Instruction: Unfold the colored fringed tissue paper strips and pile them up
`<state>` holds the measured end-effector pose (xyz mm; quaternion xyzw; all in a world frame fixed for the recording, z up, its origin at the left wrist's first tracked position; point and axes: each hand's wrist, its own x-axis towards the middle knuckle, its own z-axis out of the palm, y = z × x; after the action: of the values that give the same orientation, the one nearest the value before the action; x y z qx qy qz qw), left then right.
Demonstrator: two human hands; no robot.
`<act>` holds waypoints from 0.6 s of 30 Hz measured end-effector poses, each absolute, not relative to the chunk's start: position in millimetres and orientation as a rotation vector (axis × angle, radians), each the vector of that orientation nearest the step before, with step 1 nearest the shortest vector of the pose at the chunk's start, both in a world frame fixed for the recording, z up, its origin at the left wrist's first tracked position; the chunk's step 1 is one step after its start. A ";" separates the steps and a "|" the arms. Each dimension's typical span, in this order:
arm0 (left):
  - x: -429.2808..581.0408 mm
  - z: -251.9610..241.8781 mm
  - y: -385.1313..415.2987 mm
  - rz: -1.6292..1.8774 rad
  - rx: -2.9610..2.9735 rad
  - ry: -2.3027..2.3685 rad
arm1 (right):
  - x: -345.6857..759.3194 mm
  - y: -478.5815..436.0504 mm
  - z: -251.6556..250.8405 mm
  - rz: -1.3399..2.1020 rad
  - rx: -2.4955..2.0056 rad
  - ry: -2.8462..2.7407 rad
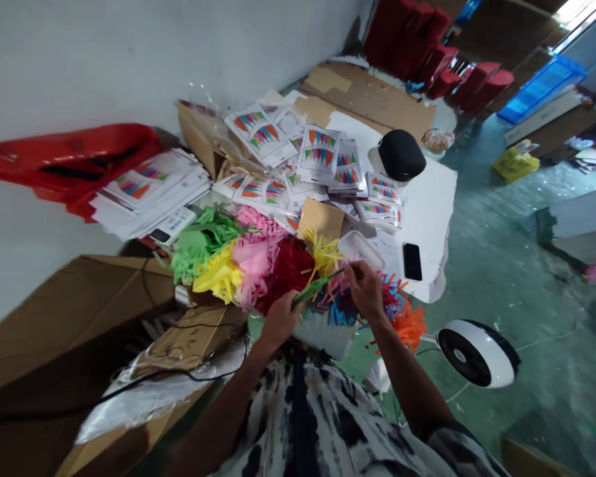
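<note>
A narrow green paper tassel [314,289] stretches between my two hands above the near edge of the table. My left hand [281,319] is closed around its lower left end. At its upper right end, the fingers of my right hand [364,286] pinch the tip. Right behind it lies a yellow fringed tassel [324,254] on dark red fringed paper [291,273]. Heaps of green [206,242], yellow [219,275] and pink fringed paper [255,255] sit to the left. Blue fringe [340,314] shows under my right hand, with orange fringe [410,326] hanging off the right corner.
Printed packets [318,154] with tassel pictures cover the table's back. A white tray [361,249], a phone [412,262] and a black rounded case [401,155] lie to the right. A white fan [478,353] stands right of me; an open cardboard box [74,311] is at left.
</note>
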<state>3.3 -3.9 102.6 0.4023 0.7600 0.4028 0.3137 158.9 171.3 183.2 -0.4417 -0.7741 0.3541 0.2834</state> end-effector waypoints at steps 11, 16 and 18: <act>-123.6 100.9 -36.6 1.364 0.744 2.595 | 142.9 149.0 109.4 0.100 -1.061 -2.496; -211.3 82.4 -56.7 1.304 0.380 2.843 | 126.6 91.2 75.0 0.135 -1.071 -2.817; -234.2 71.4 -63.2 1.270 0.321 2.857 | 119.4 77.2 75.1 0.178 -1.043 -2.820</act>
<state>-234.2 -63.2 71.4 0.1022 0.9089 0.4042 -0.0008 119.4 77.2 75.1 -0.3455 -0.9343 0.0589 0.0650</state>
